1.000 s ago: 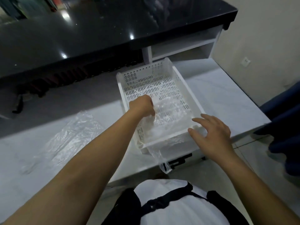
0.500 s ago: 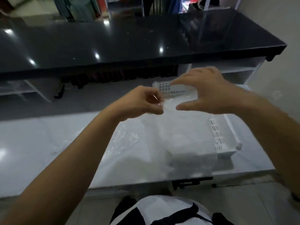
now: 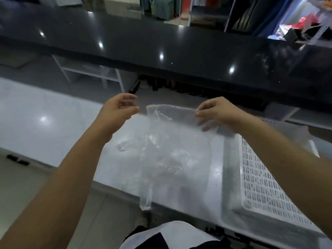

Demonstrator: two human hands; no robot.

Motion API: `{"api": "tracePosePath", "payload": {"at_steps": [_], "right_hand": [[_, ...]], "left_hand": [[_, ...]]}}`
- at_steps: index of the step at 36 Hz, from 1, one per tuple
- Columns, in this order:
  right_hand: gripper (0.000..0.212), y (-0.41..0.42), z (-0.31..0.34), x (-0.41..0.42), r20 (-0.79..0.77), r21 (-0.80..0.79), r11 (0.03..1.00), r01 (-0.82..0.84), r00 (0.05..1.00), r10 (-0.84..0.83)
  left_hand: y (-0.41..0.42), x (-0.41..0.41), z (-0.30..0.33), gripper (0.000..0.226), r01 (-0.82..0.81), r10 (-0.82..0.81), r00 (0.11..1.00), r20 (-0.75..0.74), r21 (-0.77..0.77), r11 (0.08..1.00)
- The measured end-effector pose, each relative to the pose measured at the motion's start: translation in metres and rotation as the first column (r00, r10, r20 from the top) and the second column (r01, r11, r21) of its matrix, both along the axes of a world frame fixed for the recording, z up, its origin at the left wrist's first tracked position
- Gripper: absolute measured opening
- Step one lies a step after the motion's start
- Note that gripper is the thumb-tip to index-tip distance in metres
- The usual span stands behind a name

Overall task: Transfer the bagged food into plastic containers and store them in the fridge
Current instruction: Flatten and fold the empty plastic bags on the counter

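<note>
A clear, empty-looking plastic bag (image 3: 172, 151) hangs in the air over the white table (image 3: 53, 123). My right hand (image 3: 213, 114) pinches its top right corner, and the top edge stretches out to the left. My left hand (image 3: 118, 108) is level with that edge, a small gap away from the bag's left corner; its fingers are loosely curled and apart, with nothing in them. A white perforated plastic basket (image 3: 260, 177) stands on the table at the right, under my right forearm. No food is in sight.
A black glossy counter (image 3: 161, 42) runs across the back, with white shelves (image 3: 93, 72) beneath it. More crumpled clear plastic (image 3: 124, 146) shows behind the bag on the table. The table's front edge (image 3: 115, 187) is near my body, with tiled floor at the lower left.
The bag has come up out of the basket and now hangs left of it. My hands have moved apart, and my left hand no longer pinches the bag. The view has swung left.
</note>
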State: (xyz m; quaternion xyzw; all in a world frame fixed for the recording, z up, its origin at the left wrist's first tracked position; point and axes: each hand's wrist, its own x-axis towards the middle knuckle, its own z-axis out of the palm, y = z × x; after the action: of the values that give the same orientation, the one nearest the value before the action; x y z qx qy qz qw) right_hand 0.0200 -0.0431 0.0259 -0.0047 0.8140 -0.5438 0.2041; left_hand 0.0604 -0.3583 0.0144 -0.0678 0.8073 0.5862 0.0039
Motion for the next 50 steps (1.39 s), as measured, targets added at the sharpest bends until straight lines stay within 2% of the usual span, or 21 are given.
{"api": "tracePosePath", "payload": {"at_steps": [3,5,8,11,15,19,23,25,28,30,33,35,37,38,40,42,43,45,47,50], "right_hand": [[0.006,-0.013,-0.036,-0.012,0.190,-0.111,0.966,0.232,0.959,-0.208],[0.011,-0.021,-0.061,-0.012,0.293,-0.126,0.922,0.366,0.902,-0.318],[0.005,-0.033,-0.093,-0.003,0.412,-0.126,0.838,0.531,0.796,-0.443],[0.004,-0.042,-0.117,0.013,0.482,-0.088,0.762,0.641,0.697,-0.531],[0.009,-0.051,-0.139,0.037,0.513,-0.099,0.630,0.770,0.582,-0.631],[0.005,-0.056,-0.155,0.060,0.504,-0.093,0.528,0.844,0.497,-0.706],[0.015,-0.053,-0.165,0.076,0.443,-0.078,0.473,0.878,0.456,-0.772],[0.016,-0.051,-0.168,0.079,0.393,-0.063,0.487,0.871,0.471,-0.790],[0.004,-0.049,-0.170,0.080,0.264,-0.022,0.560,0.828,0.545,-0.795],[0.018,-0.047,-0.170,0.082,0.131,0.028,0.611,0.791,0.604,-0.787],[0.041,-0.041,-0.167,0.086,-0.201,0.095,0.728,0.679,0.730,-0.654],[0.051,-0.039,-0.167,0.083,-0.437,0.230,0.817,0.529,0.806,-0.399],[0.057,-0.041,-0.167,0.070,-0.527,0.445,0.826,0.346,0.847,-0.071],[0.060,-0.044,-0.168,0.060,-0.512,0.555,0.792,0.254,0.854,0.085],[0.064,-0.049,-0.175,0.037,-0.391,0.767,0.636,0.092,0.852,0.349],[0.070,-0.050,-0.186,0.016,-0.218,0.901,0.433,-0.029,0.832,0.509],[0.072,-0.049,-0.193,0.009,-0.148,0.925,0.373,-0.075,0.833,0.533],[0.071,-0.042,-0.206,0.003,-0.097,0.920,0.373,-0.122,0.849,0.519],[0.072,-0.036,-0.219,0.003,-0.127,0.892,0.437,-0.112,0.867,0.482],[0.077,-0.030,-0.229,0.005,-0.187,0.872,0.486,-0.062,0.875,0.446]], "left_hand": [[-0.005,0.006,-0.010,0.026,-0.191,0.191,0.979,-0.071,0.000,0.982],[0.000,0.012,-0.018,0.029,-0.214,0.210,0.973,-0.099,-0.034,0.976],[0.012,0.024,-0.028,0.035,-0.165,0.141,0.979,-0.146,-0.168,0.972],[0.021,0.031,-0.037,0.039,-0.078,0.004,0.979,-0.205,-0.352,0.933],[0.032,0.033,-0.056,0.047,0.094,-0.137,0.990,-0.041,-0.538,0.838],[0.046,0.037,-0.084,0.051,0.157,-0.214,0.977,0.006,-0.700,0.697],[0.068,0.039,-0.111,0.054,0.279,-0.269,0.956,0.115,-0.637,0.719],[0.077,0.041,-0.126,0.057,0.336,-0.283,0.941,0.188,-0.633,0.697],[0.087,0.047,-0.144,0.061,0.364,-0.258,0.931,0.256,-0.659,0.658],[0.090,0.052,-0.152,0.062,0.340,-0.233,0.940,0.249,-0.664,0.665],[0.092,0.056,-0.153,0.061,0.270,-0.203,0.963,0.177,-0.671,0.691],[0.093,0.053,-0.149,0.062,0.211,-0.180,0.976,0.118,-0.702,0.680],[0.099,0.042,-0.144,0.061,0.167,-0.173,0.983,0.068,-0.733,0.660],[0.105,0.034,-0.142,0.061,0.155,-0.179,0.983,0.049,-0.746,0.647],[0.121,0.017,-0.141,0.060,0.146,-0.198,0.980,0.027,-0.772,0.619],[0.136,0.001,-0.149,0.060,0.167,-0.199,0.978,0.058,-0.792,0.588],[0.140,-0.005,-0.157,0.060,0.191,-0.189,0.977,0.099,-0.801,0.567],[0.143,-0.011,-0.176,0.061,0.249,-0.154,0.968,0.197,-0.811,0.529],[0.137,-0.009,-0.197,0.061,0.277,-0.115,0.960,0.255,-0.805,0.525],[0.123,-0.003,-0.215,0.065,0.245,-0.085,0.968,0.237,-0.811,0.532]]}}
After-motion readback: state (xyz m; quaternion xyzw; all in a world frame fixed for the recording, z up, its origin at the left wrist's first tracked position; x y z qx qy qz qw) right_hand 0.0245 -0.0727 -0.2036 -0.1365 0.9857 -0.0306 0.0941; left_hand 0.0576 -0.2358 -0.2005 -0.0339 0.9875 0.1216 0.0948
